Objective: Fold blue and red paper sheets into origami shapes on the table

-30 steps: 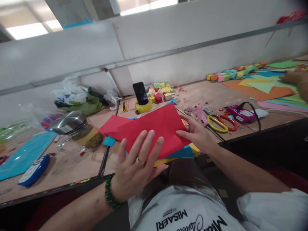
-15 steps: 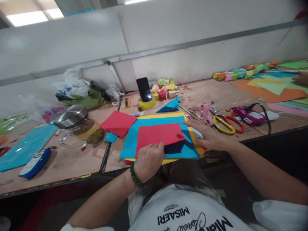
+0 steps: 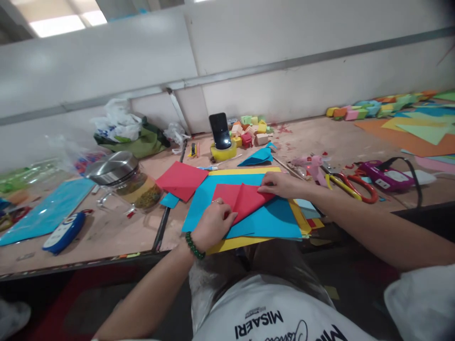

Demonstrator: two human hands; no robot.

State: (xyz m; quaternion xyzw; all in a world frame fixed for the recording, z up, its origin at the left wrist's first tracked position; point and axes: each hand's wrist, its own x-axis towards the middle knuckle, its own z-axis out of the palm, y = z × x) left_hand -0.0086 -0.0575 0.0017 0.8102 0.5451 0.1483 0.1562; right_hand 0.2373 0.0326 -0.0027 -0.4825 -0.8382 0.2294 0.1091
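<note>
A folded sheet of red paper (image 3: 245, 201) lies over a blue sheet (image 3: 280, 220), with yellow paper (image 3: 241, 244) beneath. At the red paper's near left edge, my left hand (image 3: 211, 222) grips it with curled fingers; a green bead bracelet circles that wrist. My right hand (image 3: 284, 184) pinches the same paper's right corner. Between the hands, the red paper bends up into a crease and its lower edge slants. Another red sheet (image 3: 183, 180) rests to the left, partly over a small blue piece (image 3: 169, 201).
Left stand a glass jar (image 3: 131, 184) and a blue-and-white device (image 3: 66, 232). A phone (image 3: 220, 130) leans in a yellow tape roll (image 3: 223, 151) beside small paper boxes (image 3: 249, 130). Rightward lie a pink glue gun (image 3: 313, 168), scissors (image 3: 359, 187) and a purple box with a cable (image 3: 386, 175).
My right hand has moved in from the right side and taken hold of the red paper's corner. The red paper, flatter before, is now folded and raised along a crease.
</note>
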